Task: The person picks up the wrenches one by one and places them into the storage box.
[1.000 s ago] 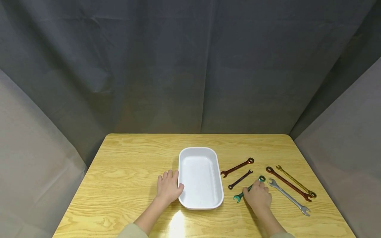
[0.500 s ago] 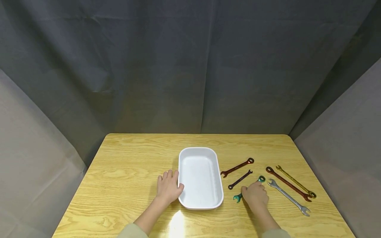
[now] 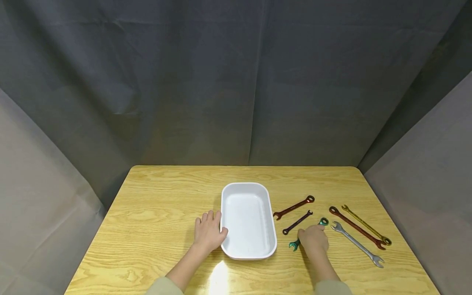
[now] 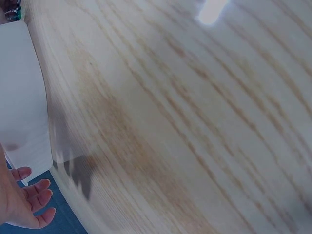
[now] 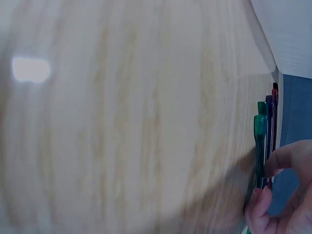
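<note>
Backdrop: creased dark grey cloth behind a grained light-wood table point(image 3: 155, 205)
Tray: smooth white plastic tray point(image 3: 248, 246), rounded rectangle
Left hand: left hand point(image 3: 208, 231) flat, fingers straight, against tray's left wall
Right hand: right hand point(image 3: 313, 239) pinching the slim green metal wrench point(image 3: 293, 245) just right of tray

The right hand point(image 3: 313, 239) covers the middle of the green wrench point(image 3: 293, 245); only its two ends show. In the right wrist view the hand point(image 5: 282, 195) is cut off by the right and bottom edges, and the counter point(image 5: 122, 122) is blurred. In the left wrist view only the left hand's fingertips point(image 4: 34, 192) show at the lower left edge, and the tray point(image 4: 22, 97) is cut off at the left.
</note>
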The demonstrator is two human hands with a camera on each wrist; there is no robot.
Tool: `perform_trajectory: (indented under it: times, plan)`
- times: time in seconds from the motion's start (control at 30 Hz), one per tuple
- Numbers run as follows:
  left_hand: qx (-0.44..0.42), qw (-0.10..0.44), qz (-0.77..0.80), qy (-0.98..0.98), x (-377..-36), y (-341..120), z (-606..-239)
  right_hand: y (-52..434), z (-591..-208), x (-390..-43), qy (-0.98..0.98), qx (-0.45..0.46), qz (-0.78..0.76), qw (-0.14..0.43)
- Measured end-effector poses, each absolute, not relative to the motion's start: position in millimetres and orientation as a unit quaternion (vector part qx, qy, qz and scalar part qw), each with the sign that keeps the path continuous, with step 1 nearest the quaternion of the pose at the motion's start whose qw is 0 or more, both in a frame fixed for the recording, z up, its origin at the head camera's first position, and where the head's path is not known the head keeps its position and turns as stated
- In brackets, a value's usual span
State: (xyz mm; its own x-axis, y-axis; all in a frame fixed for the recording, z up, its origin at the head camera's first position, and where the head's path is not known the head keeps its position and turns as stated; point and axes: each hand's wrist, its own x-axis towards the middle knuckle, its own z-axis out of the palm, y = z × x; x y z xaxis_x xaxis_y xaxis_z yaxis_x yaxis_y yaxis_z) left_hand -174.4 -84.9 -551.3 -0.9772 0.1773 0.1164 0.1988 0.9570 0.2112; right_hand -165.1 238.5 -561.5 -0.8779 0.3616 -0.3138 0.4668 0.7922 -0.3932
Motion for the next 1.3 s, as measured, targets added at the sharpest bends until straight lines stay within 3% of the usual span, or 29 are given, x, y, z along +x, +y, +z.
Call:
perform_trajectory:
  times: [1.3]
  plan:
    - [-0.092,0.038,-0.108,-0.989,-173.9,-84.6,-549.8,242.9,-547.9,-164.6,0.941,0.200,-0.237,0.134]
